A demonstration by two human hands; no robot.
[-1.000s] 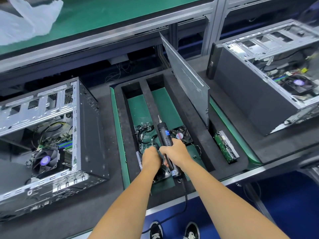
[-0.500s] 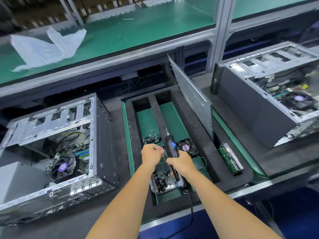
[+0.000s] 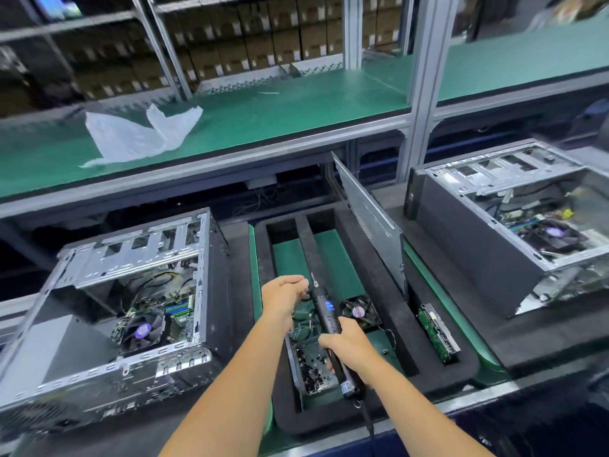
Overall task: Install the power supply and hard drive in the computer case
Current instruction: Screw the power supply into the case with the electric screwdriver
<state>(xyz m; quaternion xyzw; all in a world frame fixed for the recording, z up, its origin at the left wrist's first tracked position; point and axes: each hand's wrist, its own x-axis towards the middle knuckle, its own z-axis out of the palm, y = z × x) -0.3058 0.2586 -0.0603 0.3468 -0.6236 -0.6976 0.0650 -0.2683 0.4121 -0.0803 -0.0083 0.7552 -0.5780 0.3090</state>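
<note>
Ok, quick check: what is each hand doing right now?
Left hand: fingers curled at the screwdriver's tip, holding anything cannot be told.
Right hand: grips the electric screwdriver by its body.

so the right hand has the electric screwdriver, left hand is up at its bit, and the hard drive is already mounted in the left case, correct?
Not the last part. In the head view the hard drive lies in the right slot of the foam tray, not in the left case. The rest holds: the right hand grips the electric screwdriver and the left hand is at its bit.
</note>
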